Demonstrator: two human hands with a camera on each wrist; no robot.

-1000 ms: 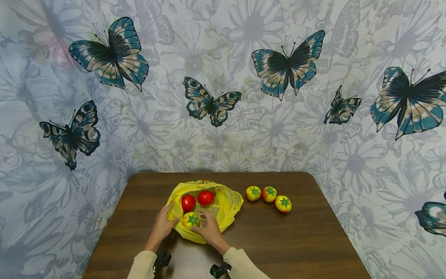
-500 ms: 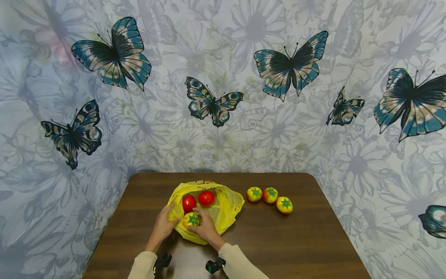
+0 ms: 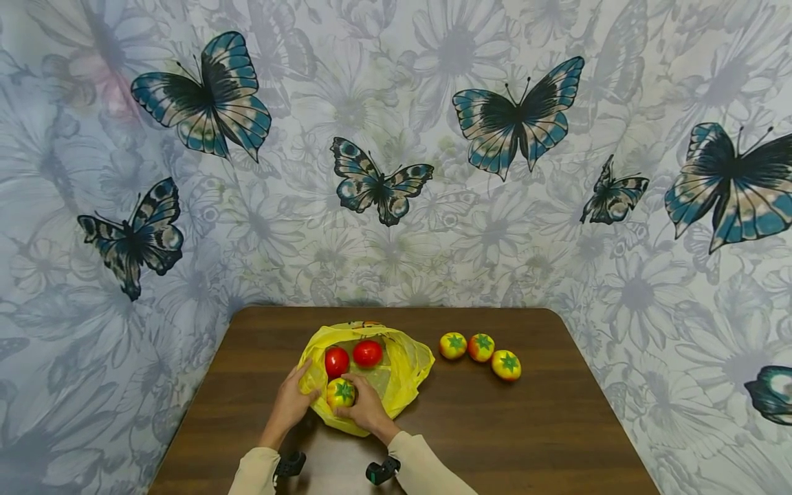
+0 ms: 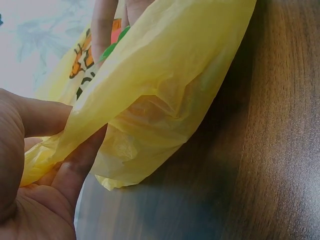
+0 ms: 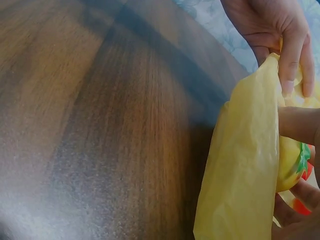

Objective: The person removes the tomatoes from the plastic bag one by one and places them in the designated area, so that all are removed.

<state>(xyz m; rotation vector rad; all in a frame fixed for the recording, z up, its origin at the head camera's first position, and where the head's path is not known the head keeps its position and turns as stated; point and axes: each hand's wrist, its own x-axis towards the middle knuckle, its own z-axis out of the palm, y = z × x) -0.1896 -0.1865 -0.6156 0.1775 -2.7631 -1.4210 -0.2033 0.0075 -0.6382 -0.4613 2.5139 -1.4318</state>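
Note:
A thin yellow plastic bag (image 3: pixel 410 385) lies open-mouthed on the table. My left hand (image 3: pixel 291 400) pinches its near left rim between thumb and fingers; the left wrist view shows the film (image 4: pixel 165 75) running between them. Inside the bag's mouth, my right hand (image 3: pixel 368 407) grips a yellow-red fruit (image 3: pixel 339 393) with a green star-shaped leafy top, thumb on the near side and fingers on the far side. This fruit (image 5: pixel 289 167) shows between the right fingers in the right wrist view. Behind it in the bag sit two glossy red tomatoes, one left (image 3: pixel 337 361) and one right (image 3: pixel 368 353).
Three similar yellow-red fruits with green tops, at left (image 3: pixel 453 346), middle (image 3: pixel 480 347) and right (image 3: pixel 506 365), stand in a row right of the bag. The brown wooden table (image 3: pixel 544 426) backs onto a wall covering (image 3: pixel 396 268) printed with butterflies and flowers.
The right hand has moved slightly left and closed its fingers round the yellow-red fruit in the bag. The left hand keeps its hold on the rim. The head view has shifted slightly.

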